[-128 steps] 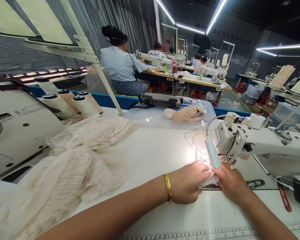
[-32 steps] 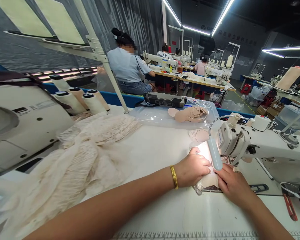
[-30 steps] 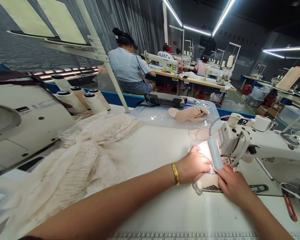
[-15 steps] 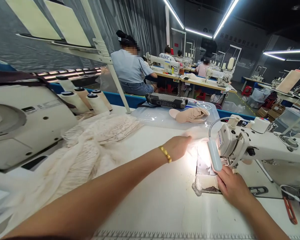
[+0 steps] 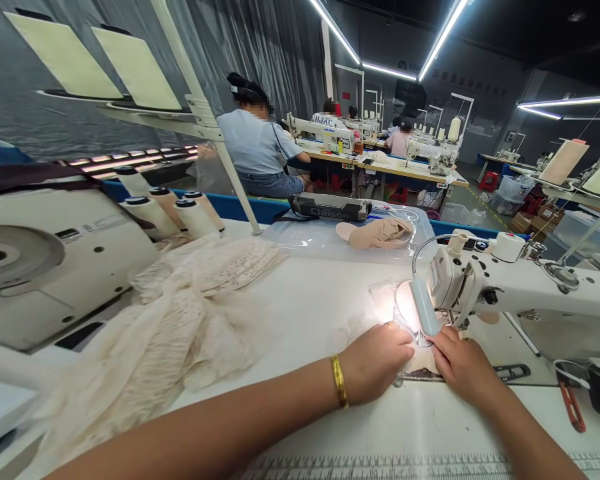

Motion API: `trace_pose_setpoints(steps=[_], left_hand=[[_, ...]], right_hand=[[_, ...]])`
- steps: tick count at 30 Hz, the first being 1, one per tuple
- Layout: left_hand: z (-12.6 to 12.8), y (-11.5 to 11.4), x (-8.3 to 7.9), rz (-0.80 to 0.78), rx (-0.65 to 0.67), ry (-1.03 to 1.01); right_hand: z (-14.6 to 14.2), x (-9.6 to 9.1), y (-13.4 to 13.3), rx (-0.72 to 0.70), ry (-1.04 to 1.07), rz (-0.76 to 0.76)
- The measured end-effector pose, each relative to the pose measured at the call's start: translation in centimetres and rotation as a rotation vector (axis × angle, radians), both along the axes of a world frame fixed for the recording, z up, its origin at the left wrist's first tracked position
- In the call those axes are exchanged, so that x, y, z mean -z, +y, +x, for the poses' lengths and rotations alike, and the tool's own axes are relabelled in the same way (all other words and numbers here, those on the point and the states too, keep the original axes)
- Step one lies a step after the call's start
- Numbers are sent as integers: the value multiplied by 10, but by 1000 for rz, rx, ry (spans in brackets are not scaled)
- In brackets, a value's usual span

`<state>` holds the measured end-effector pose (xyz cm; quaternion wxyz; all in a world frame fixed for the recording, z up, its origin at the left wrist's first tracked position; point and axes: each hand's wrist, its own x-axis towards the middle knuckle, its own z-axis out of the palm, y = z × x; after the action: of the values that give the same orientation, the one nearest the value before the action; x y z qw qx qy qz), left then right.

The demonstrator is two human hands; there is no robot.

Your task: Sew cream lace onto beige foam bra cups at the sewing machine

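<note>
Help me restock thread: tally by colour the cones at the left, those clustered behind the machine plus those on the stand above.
Cream cones, in the cluster: 3
Peach cones, in the cluster: 2
Pale yellow cones, on the stand: 2
Total in view: 7

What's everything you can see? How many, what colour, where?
Near sewing machine: one, white, right
Machine: one, off-white, left
Distant sewing machines: several, white, background
Lamp: one, pale blue, right
Fabric piece: one, pale pink, beside lamp
Lace: heap, cream, left
Plastic tray: one, clear, upper centre
Fabric cutouts: stack, beige, on tray
Claison case: one, black, behind cutouts
Nearby thread cones: nine, cream and peach, left and right
Ruler: one, white, bottom
Slotted tools: two, red and black, right
Co-workers: several, mixed colours, background
Ceiling lights: several, white, top
Bracelet: one, gold, left wrist
Left hand: one, bare, beside lamp
Right hand: one, bare, right
</note>
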<state>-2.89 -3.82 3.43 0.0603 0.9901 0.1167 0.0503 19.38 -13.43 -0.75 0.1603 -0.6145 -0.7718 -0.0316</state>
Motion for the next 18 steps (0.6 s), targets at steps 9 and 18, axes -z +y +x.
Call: trace_pose_setpoints(steps=[9, 18], left_hand=[[21, 7, 8, 63, -63, -66], [33, -2, 17, 88, -199, -78]], right_hand=[[1, -5, 0, -7, 16, -9], [4, 0, 0, -2, 43, 4]])
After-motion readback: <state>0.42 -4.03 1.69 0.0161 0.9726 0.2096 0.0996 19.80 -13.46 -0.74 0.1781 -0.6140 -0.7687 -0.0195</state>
